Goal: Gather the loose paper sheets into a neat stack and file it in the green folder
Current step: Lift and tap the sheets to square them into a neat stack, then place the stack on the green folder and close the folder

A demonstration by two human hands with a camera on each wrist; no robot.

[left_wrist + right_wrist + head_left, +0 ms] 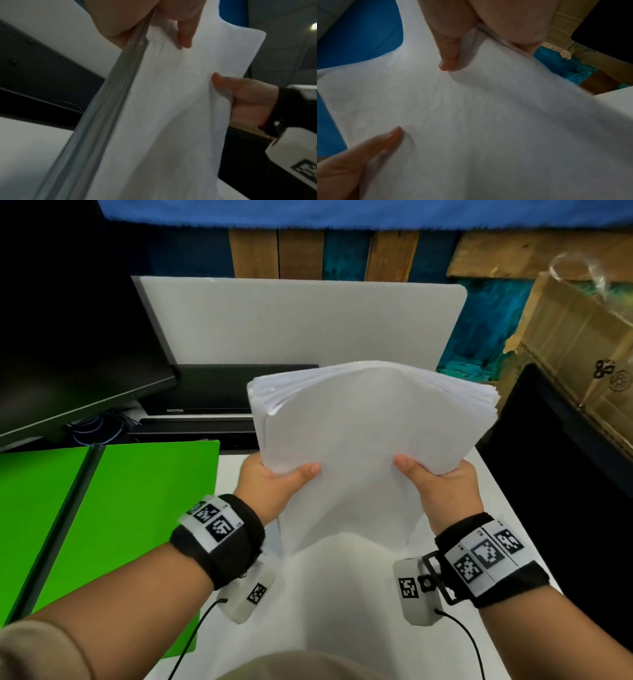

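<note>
Head camera, looking down over a white desk [342, 594]: a person holds a thick stack of white paper sheets [359, 440] upright above the desk, slightly tilted away, its top edges fanned and uneven. The left hand [274, 484] clamps the stack's lower left edge, thumb across the near face and fingers hidden behind; the right hand [442, 484] grips the lower right edge the same way. Both wrists wear black bands with white coded tags.

At 9 o'clock from the stack, the bright green plastic folder [120, 525] lies open and flat on the desk, a dark spine strip running down its middle, well apart from the paper. A black monitor [75, 337] stands at 10 o'clock, a white divider panel [301, 320] at 12 o'clock, and a brown cardboard box [575, 344] at 2 o'clock.

Left wrist camera: the stack's grey layered side edge [106, 108] runs diagonally through the frame, the left hand's thumb [185, 33] pressed on the white face, the right hand [247, 97] pinching the far edge.

Right wrist camera: the right thumb [450, 56] presses into the sheet, creasing it faintly, while the left hand's thumb [385, 140] rests on the paper at 8 o'clock.
</note>
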